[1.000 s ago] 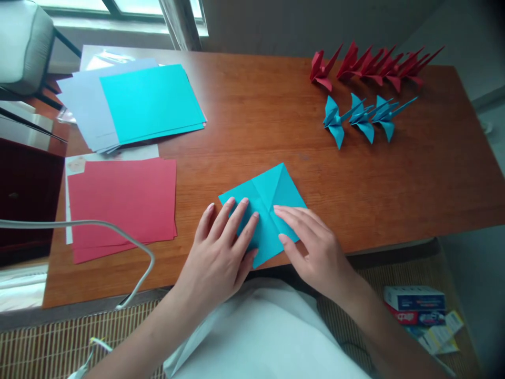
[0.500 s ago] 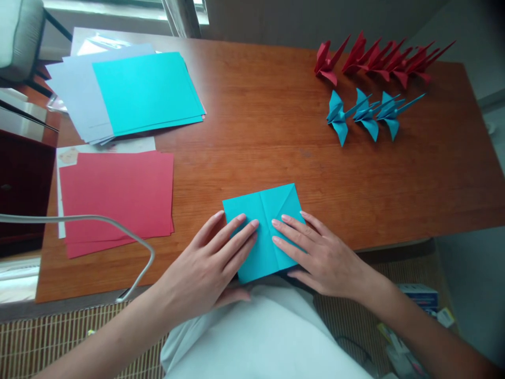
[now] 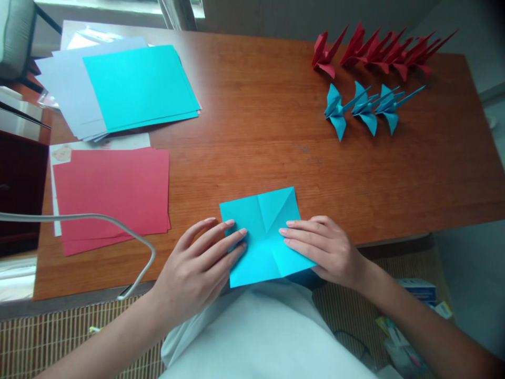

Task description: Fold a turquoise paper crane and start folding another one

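Observation:
A square of turquoise paper with crossing creases lies at the table's front edge, its near part reaching over my lap. A diagonal crease runs from its far right corner to the middle. My left hand rests on the left side of the paper, fingers stretched out and thumb hidden. At the right side, my right hand has its fingers together on top of the paper and its thumb out of sight below, gripping that edge. The lower right corner sticks out under this hand, slightly raised.
Red folded cranes stand in a row at the back right, with blue folded cranes in front. Stacks of turquoise sheets and red sheets lie at the left. A grey cable loops over the front left edge.
Both hands have slid outward from the paper's middle. The lower right part of the paper has opened out to the right, and the right fingers have drawn together on that edge.

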### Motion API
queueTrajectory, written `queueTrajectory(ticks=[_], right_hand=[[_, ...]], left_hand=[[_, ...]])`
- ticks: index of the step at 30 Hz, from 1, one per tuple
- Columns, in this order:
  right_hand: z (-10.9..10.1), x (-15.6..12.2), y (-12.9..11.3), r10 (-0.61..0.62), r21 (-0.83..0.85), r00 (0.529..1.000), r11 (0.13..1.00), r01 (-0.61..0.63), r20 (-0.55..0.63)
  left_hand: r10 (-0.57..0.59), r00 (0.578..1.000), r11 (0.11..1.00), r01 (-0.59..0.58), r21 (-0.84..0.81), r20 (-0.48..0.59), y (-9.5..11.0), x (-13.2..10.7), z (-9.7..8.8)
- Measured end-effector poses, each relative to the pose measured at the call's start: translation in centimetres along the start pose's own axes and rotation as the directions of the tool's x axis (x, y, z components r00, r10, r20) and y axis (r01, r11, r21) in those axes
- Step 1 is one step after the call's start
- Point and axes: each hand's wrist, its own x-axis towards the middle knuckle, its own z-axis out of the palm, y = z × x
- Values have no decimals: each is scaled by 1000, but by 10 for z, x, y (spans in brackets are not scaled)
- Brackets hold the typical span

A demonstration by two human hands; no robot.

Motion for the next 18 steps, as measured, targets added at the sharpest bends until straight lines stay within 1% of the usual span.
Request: queueTrajectory(ticks=[2,4,5,7,8,9,10,11,13,14,15,16,17,18], right_hand=[[3,2,1,76,89,996,993,-72,-53],[5,5,0,210,177,971,966,-189,-112],[6,7,-1,307,207,942,939,-276,-137],[8,12,-4,500,246,850,856,-456,-164],[8,15,-6,574,255,802,810,-528,-166],[9,19,-7,625,255,763,774,-579,-166],[10,23,-9,653,250,739,753,-609,-166],[10,27,-10,666,239,727,743,-625,-169],[12,33,-12,671,208,718,741,-638,-186],[13,36,-12,667,195,719,745,-637,-198],[14,37,-13,661,186,721,751,-634,-210],[16,39,-13,654,180,723,757,-629,-221],[17,39,-13,649,176,725,761,-625,-232],[18,40,-14,646,173,724,763,-623,-242]], left_hand=[[-55,997,996,51,-71,-59,0,3,0],[-129,985,986,115,-119,-114,1,8,-1],[-170,976,980,153,-129,-133,2,11,-2],[-260,953,962,241,-128,-158,5,16,-2],[-296,939,954,280,-112,-173,7,18,-2],[-325,926,946,315,-78,-194,9,20,-2],[-339,913,939,341,-29,-225,12,21,-1],[-331,902,934,355,38,-275,16,23,0],[-270,899,930,336,147,-345,29,26,1],[-233,905,939,305,161,-356,37,27,2],[-211,919,947,277,162,-332,46,29,3],[-189,939,956,243,165,-286,55,31,4],[-180,961,959,219,179,-208,63,33,6],[-207,972,953,226,200,-112,71,35,8]])
